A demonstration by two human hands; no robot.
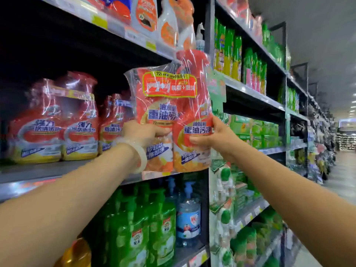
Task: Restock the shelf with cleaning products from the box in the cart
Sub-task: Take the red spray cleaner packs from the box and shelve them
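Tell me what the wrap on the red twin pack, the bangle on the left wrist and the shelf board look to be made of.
Wrap: thin clear plastic film, glossy; it crinkles and throws white glints.
Bangle: pale, milky and translucent, smooth; possibly jade or glass, cannot tell which.
Shelf board: likely painted metal, grey and matte, with a thin flat edge.

My left grip (143, 132) and right grip (210, 136) hold a wrapped twin-pack of cleaner bottles (173, 120) upright between them at the front edge of the middle shelf (38, 174), its base just above that edge. To its left, further back on the same shelf, stand more twin-packs (55, 122) in a row. Spray bottles (165, 20) sit on the shelf above, pump bottles (154, 224) on the shelf below, and the next shelving bay (254, 93) lies to the right.
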